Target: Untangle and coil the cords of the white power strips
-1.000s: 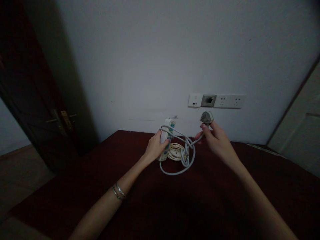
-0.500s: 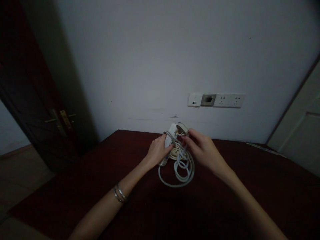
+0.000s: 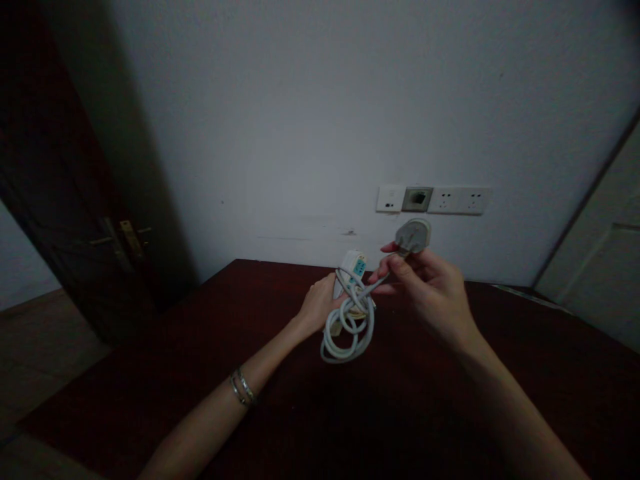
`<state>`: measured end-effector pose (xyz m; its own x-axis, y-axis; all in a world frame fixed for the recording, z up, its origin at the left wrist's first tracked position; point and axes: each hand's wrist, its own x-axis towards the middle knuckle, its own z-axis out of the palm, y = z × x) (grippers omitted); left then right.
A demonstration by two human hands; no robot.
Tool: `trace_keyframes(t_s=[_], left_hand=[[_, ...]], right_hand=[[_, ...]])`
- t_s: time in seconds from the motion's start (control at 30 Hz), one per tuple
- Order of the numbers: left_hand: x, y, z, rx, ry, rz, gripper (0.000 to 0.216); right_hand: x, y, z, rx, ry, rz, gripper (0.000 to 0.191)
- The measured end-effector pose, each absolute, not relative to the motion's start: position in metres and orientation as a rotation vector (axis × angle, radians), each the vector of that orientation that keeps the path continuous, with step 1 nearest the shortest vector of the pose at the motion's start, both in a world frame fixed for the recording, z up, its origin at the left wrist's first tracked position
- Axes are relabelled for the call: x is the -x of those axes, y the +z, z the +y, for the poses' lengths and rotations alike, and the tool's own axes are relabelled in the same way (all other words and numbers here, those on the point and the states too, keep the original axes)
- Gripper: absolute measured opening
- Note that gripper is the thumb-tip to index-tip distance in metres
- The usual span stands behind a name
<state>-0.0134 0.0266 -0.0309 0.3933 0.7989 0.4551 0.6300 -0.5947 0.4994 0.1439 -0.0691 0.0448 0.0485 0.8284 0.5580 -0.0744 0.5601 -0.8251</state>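
My left hand [image 3: 320, 305] is closed around a white power strip [image 3: 353, 265] with blue-green sockets, held upright over the dark red table [image 3: 200, 373]. Its grey cable [image 3: 347, 331] is wound round the strip and hangs below it in several loops. My right hand [image 3: 425, 283] pinches the cable just behind the grey plug [image 3: 413, 235], raised to the right of the strip and just below the wall sockets. A cream-coloured coil behind the strip is mostly hidden by the loops.
A row of white wall outlets [image 3: 434, 199] sits on the pale wall above the table's far edge. A dark wooden door [image 3: 65, 200] with a brass handle stands at the left. A light door or cabinet panel [image 3: 600, 267] is at the right.
My right hand went from the raised plug down to the strip, then came back up and to the right with the plug. The cable loops tightened closer to the strip.
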Motion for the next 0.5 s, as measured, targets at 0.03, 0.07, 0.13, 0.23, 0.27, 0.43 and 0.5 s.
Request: trace_keyframes(t_s=[0.03,0.07,0.13,0.23,0.27,0.43,0.5], left_hand=[[0.014,-0.031,0.028,-2.397,0.997,1.251,0.024],[0.014,-0.031,0.029,-2.39,0.998,1.243,0.023],[0.015,-0.029,0.03,-2.377,0.992,1.226,0.024],[0.015,-0.025,0.027,-2.337,0.989,1.212,0.025],[0.014,-0.024,0.025,-2.318,0.996,1.21,0.025],[0.007,-0.031,0.024,-2.136,1.136,1.125,0.025],[0.002,-0.038,0.026,-2.001,1.19,1.097,0.028]], right_hand=[[-0.147,0.048,-0.071,0.715,0.754,-1.295,0.027],[-0.15,0.051,-0.072,0.713,0.725,-1.248,0.027],[-0.154,0.056,-0.075,0.706,0.688,-1.181,0.026],[-0.157,0.059,-0.076,0.7,0.672,-1.123,0.025],[-0.158,0.059,-0.076,0.698,0.679,-1.106,0.024],[-0.171,0.053,-0.063,0.638,0.865,-1.045,0.017],[-0.18,0.05,-0.056,0.577,1.014,-1.058,0.009]])
